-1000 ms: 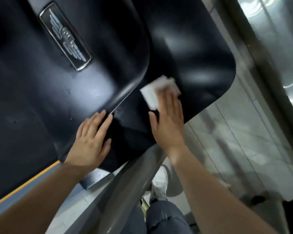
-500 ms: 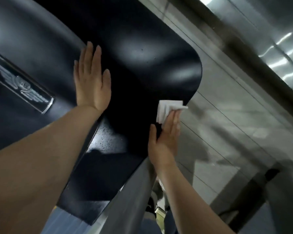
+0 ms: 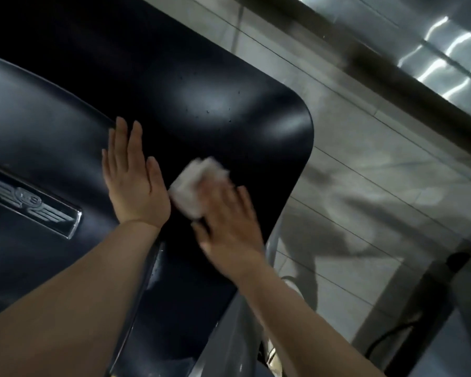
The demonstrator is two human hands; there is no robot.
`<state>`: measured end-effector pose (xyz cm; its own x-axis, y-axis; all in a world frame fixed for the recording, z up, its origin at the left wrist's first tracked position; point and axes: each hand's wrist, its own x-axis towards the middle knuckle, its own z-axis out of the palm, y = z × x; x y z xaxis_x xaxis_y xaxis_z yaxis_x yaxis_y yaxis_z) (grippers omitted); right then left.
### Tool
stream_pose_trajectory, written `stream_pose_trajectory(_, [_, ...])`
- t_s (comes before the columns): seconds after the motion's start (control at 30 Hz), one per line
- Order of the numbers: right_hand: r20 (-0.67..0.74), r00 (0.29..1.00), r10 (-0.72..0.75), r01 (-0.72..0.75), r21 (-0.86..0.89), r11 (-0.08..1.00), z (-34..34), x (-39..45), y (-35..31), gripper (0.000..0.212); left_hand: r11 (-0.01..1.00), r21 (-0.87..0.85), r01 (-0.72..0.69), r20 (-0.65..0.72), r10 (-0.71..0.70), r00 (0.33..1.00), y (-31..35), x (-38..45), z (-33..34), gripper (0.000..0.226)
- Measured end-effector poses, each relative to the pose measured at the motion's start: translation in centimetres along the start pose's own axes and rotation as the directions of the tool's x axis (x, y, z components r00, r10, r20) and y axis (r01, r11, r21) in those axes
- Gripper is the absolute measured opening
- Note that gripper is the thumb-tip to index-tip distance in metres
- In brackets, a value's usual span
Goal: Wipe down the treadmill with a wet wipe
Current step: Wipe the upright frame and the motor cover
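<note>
The treadmill's black motor cover (image 3: 215, 99) fills the left and middle of the head view, with a silver winged badge (image 3: 33, 202) at the left. My left hand (image 3: 132, 180) lies flat on the cover, fingers straight and together. Just to its right, my right hand (image 3: 226, 227) presses a white wet wipe (image 3: 193, 183) flat against the black surface; the hand and wipe are motion-blurred. The wipe sticks out beyond my fingertips toward the upper left.
A grey metal upright (image 3: 229, 336) of the treadmill runs down at the bottom middle. Pale tiled floor (image 3: 378, 200) lies to the right of the cover's rounded corner. A shiny metal wall panel (image 3: 433, 44) and its dark base strip cross the upper right.
My right hand has slid the wipe from the cover's right edge inward and left, up beside my left hand. My left hand stays flat on the cover.
</note>
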<state>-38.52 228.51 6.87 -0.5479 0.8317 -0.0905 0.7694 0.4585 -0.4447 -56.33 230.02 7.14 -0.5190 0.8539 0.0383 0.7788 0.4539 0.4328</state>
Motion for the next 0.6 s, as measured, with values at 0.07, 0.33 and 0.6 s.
stream_pose_trajectory(0.07, [-0.097,0.862,0.498,-0.49,0.089,0.867,-0.7,1.2,3.1,0.07,1.0,-0.01,0.0,0.001,0.0,1.0,0.0,-0.2,0.0,0.054])
stream_pose_trajectory(0.33, [0.017,0.989,-0.145,0.146,-0.102,0.984,-0.8,1.3,2.3,0.06,1.0,-0.003,0.002,0.007,-0.002,1.0,0.0,0.0,0.1,0.055])
stream_pose_trajectory(0.6, [-0.195,0.947,0.255,-0.254,0.031,0.967,-2.8,2.8,4.4,0.037,0.999,-0.032,0.01,-0.011,-0.01,1.0,0.3,-0.2,0.1,0.057])
